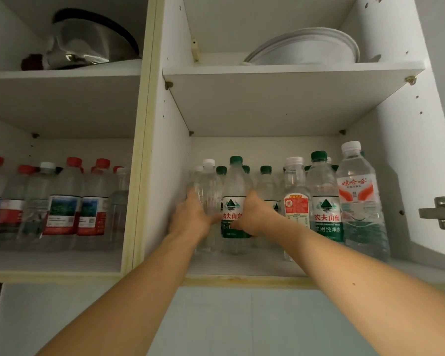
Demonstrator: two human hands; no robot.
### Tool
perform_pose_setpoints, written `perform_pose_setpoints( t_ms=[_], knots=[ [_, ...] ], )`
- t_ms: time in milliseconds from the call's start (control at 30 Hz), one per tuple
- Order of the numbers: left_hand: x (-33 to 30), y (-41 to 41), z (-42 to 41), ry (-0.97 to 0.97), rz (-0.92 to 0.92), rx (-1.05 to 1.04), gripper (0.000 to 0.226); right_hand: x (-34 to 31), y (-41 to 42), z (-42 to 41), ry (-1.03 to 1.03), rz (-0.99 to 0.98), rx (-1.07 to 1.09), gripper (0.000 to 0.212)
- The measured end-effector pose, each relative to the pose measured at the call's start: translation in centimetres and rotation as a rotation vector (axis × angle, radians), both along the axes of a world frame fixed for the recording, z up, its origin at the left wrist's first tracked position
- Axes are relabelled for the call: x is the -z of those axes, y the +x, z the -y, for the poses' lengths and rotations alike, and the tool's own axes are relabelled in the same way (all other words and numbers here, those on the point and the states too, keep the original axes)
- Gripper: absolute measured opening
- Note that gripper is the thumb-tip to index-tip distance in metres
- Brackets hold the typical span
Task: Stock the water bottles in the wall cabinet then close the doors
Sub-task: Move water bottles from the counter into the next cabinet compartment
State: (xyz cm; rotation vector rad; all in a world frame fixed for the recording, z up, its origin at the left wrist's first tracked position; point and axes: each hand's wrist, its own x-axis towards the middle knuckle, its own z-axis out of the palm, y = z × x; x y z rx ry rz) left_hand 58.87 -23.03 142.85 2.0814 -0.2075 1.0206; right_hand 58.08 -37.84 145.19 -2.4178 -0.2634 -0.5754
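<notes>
Both arms are up in the wall cabinet [149, 155], in the lower compartment right of its centre divider. The left hand [190, 217] is curled round a clear unlabelled water bottle [208, 191] standing hard against the divider side. The right hand [253, 214] wraps the right flank of the green-capped bottle [235, 199] next to it, thumb across the label. The two bottles touch, and behind them more green caps crowd the shelf.

Further from the divider on the same shelf stand a bottle with an orange label [296, 201], another green-labelled one [325, 201], and a taller bottle with a red-and-white label [357, 199] at the far end. Left of the divider, a row of red-capped bottles [62, 201] fills the other compartment.

These look full, so each has real weight, and the thin ribbed plastic will give under a hard squeeze. Bare plastic may slide in the palm; the labelled waist looks the surer hold, low on the body so the bottle stays upright as it is pushed back. Nudging one could topple its neighbours.

No door shows, only a hinge [441, 213] on the wall farthest from the divider.
</notes>
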Motion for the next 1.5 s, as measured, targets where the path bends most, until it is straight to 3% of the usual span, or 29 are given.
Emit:
perform_pose_setpoints(
  t_ms=[167,367,433,667,1033,1200,1500],
  knots=[
    [0.2,-0.8,0.4,0.161,-0.014,-0.334,0.098,-0.7,0.5,-1.3,0.033,-0.057,-0.082,0.068],
    [-1.9,-1.8,-0.4,0.421,0.158,-0.336,0.115,0.1,1.9,-0.6,0.078,-0.005,-0.147,0.065],
    [-4.0,-2.3,-1.0,0.515,0.135,-0.327,0.121,0.2,2.1,-0.3,0.093,-0.005,-0.182,0.064],
    [-9.6,-2.8,-1.9,1.189,-0.089,-0.655,0.124,0.4,2.3,0.1,0.118,0.0,-0.226,0.059],
    [-10.6,-1.9,-2.1,1.265,-0.105,-0.658,0.105,0.6,3.3,0.1,0.096,-0.014,-0.25,0.046],
    [-10.5,-2.4,-2.1,1.383,-0.094,-0.781,0.092,0.5,3.3,-0.8,0.103,-0.024,-0.278,0.044],
    [-10.0,-2.0,-2.5,1.407,-0.017,-0.869,0.103,0.5,3.1,-0.8,0.104,-0.034,-0.29,0.049]
  ],
)
